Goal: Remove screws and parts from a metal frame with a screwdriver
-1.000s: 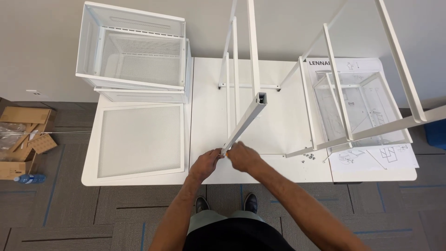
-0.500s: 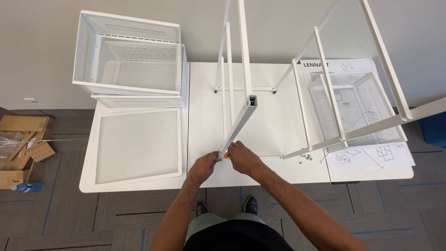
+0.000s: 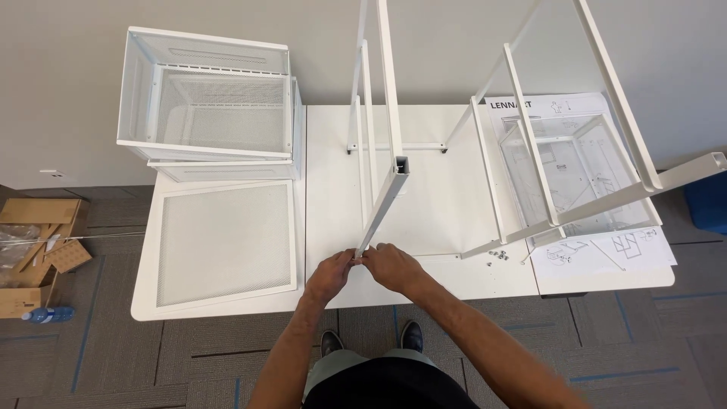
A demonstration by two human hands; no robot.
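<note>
From the head camera I see my left hand (image 3: 330, 274) and right hand (image 3: 391, 265) pinching the near end of the white metal rail (image 3: 385, 204). That end rests on the white table (image 3: 439, 204), near its front edge, with loose screws (image 3: 497, 254) to its right.
</note>
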